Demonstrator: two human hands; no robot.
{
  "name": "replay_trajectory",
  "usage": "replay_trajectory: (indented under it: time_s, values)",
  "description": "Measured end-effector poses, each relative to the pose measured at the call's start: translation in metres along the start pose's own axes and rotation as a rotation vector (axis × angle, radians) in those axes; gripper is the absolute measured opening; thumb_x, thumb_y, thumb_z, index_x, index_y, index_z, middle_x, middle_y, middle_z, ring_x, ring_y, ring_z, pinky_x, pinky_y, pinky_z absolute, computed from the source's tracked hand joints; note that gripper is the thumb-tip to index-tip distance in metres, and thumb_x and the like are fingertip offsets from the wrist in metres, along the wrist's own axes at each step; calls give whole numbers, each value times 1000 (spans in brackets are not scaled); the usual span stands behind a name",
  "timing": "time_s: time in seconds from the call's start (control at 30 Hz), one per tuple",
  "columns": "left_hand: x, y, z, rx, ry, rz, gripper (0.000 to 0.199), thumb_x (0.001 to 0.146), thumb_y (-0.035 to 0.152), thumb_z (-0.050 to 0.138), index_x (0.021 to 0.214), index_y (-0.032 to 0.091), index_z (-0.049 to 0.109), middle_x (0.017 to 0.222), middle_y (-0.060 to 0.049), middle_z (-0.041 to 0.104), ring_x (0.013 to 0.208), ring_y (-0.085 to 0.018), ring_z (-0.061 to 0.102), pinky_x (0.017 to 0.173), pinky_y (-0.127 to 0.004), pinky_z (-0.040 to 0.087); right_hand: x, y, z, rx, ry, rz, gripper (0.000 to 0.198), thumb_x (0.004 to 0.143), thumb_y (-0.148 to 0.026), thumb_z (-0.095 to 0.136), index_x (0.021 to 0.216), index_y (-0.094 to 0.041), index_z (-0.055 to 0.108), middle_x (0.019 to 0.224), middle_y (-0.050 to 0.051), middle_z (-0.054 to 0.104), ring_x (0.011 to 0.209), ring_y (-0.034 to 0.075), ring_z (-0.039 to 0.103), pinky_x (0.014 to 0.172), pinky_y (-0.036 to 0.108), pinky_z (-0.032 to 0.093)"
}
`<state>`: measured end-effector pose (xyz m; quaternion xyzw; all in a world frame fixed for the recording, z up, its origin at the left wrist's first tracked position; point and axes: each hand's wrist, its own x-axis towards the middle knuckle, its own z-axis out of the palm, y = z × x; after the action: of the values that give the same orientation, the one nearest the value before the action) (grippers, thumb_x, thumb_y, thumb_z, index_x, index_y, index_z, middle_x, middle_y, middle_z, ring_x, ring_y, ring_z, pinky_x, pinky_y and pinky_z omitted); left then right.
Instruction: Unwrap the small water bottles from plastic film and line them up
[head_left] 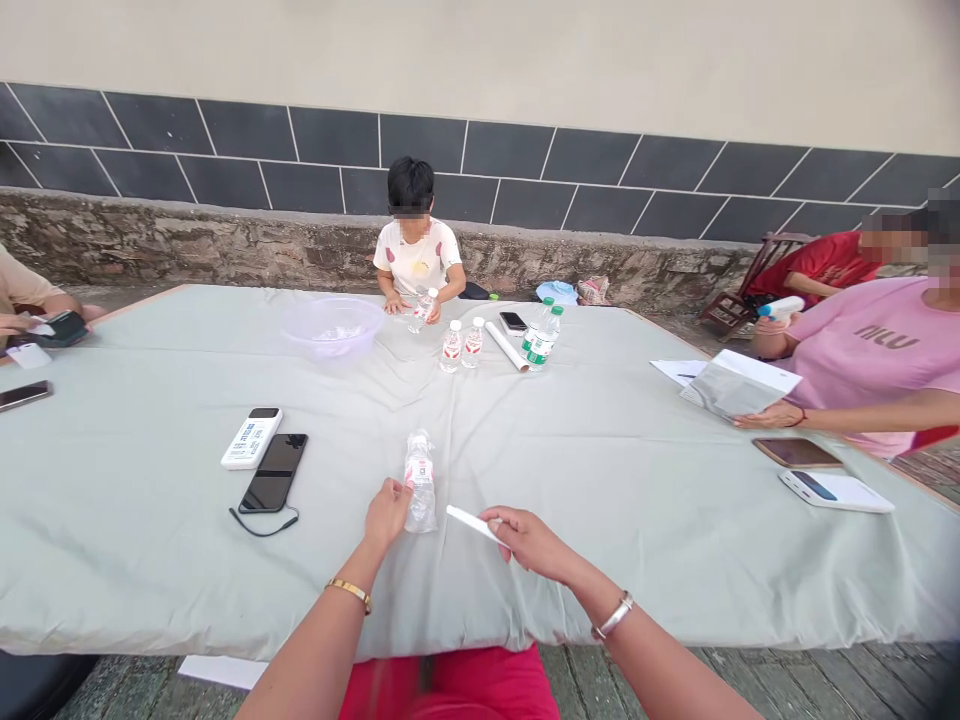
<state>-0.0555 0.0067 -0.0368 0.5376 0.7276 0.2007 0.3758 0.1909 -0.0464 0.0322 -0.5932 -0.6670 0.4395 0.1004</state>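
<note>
A clear bottle (420, 485) in crinkled film, its pink-and-white label too small to read, is on the grey tablecloth (360, 400), gripped at its side by the left hand's (386, 512) fingers. The right hand (525, 540) pinches a white stick (471, 521) nearby. Beyond, small bottles (461, 347) wear red-and-white labels, larger ones (541, 342) green; a pink shirt (877, 350) bears dark lettering.

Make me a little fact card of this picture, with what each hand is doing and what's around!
Left hand: touches the side of a clear bottle, seemingly wrapped
Right hand: holds a white stick, pen-like
Off to the left: black phone, white device
Far side: lilac bowl, person in a pale shirt
Underneath: pale grey-green cloth
</note>
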Motion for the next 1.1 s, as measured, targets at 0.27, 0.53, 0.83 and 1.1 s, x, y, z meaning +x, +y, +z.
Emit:
replay_trajectory:
  time_s: [0.27,0.53,0.83,1.1]
  values:
    - [8,56,0,210,197,81,54,78,61,50,111,18,48,117,-16,55,103,-29,59,75,-35,44,59,51,-13,-434,598,326,41,92,-19,34,130,-14,50,116,13,60,105,22,56,85,29,40]
    - [35,58,6,150,214,112,17,89,33,42,87,21,54,97,-9,62,90,-24,62,75,-34,42,54,32,14,-450,624,44,44,87,-19,43,130,-17,51,128,11,53,118,25,47,97,36,39]
    - [52,18,-3,-270,344,-105,34,95,38,22,74,22,44,50,6,40,46,-12,47,48,-24,41,95,-53,56,-158,486,-188,47,87,-27,47,133,-19,48,130,12,51,118,22,50,101,36,40]
    - [42,-10,-19,-446,262,-238,38,90,48,30,95,18,52,74,-4,63,51,-15,59,49,-28,48,110,-76,79,-366,258,-231,42,92,-47,41,125,-26,59,156,8,20,142,33,13,109,59,18]
